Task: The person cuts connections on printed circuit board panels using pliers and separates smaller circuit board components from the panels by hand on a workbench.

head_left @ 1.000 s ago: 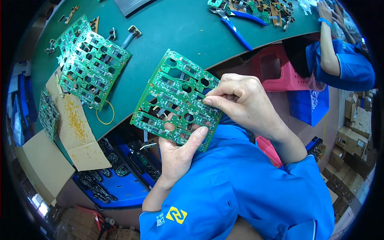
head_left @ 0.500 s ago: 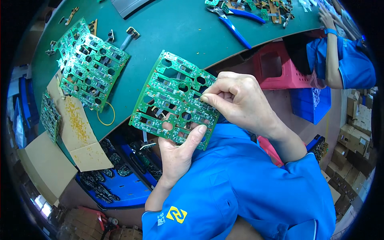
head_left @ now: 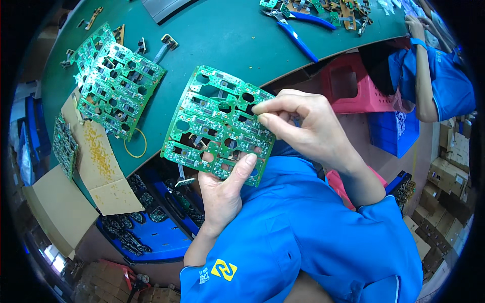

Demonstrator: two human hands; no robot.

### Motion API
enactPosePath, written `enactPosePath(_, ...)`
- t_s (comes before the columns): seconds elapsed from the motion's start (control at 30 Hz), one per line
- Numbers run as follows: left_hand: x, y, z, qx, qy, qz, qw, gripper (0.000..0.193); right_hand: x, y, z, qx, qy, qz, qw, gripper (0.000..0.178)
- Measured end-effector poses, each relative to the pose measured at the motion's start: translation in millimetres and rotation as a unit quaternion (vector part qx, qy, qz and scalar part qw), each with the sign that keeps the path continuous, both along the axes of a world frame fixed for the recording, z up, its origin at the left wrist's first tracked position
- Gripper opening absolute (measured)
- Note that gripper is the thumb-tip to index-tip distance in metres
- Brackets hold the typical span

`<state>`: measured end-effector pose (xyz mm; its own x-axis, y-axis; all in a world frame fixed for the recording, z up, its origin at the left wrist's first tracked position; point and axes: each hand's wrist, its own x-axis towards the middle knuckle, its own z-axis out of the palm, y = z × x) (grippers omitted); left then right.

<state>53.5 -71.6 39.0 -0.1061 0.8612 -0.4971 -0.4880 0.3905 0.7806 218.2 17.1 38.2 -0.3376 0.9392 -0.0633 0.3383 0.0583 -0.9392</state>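
Note:
A green circuit board panel (head_left: 217,147), with rows of cut-out openings and small dark chips, is held up at a tilt over the table's near edge. My left hand (head_left: 221,198) grips its lower edge, thumb on top and fingers underneath, partly visible through the openings. At the panel's upper right, my right hand (head_left: 309,125) has thumb and index finger drawn together in a pinch against the board; whatever lies between the tips is too small to tell. A small board on a grey ribbon cable (head_left: 185,182) hangs below the panel's lower left.
More green panels (head_left: 113,91) lie stacked on the green table (head_left: 212,35) at left. Blue-handled cutters (head_left: 298,43) and loose small boards (head_left: 348,15) are at the back. Cardboard (head_left: 108,177), a blue tray (head_left: 166,242), a pink stool (head_left: 348,86) and a co-worker's arm (head_left: 423,76) surround the table.
The panel has turned slightly and its top edge has shifted a little left. My right fingertips have moved slightly up along the board. My left hand keeps its grip.

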Motion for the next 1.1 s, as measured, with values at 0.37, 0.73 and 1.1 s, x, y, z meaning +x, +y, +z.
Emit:
enactPosePath(0.37, -0.9, 3.2, 1.6, 0.002, -0.019, 0.002, 1.0, 0.04, 11.1, 5.5, 0.5, 0.094, -0.022, 0.044, 0.994, 0.014)
enactPosePath(0.73, -0.1, 2.2, 0.2, 0.004, 0.02, -0.016, 1.0, 0.033, 15.0, 18.0, 0.7, 0.285, -0.12, 0.175, 0.935, 0.019)
enactPosePath(1.1, -0.3, 0.5, 1.0, 0.003, 0.098, -0.048, 0.994, 0.029, 9.7, 20.7, 0.0, 0.228, -0.148, 0.206, 0.94, 0.023)
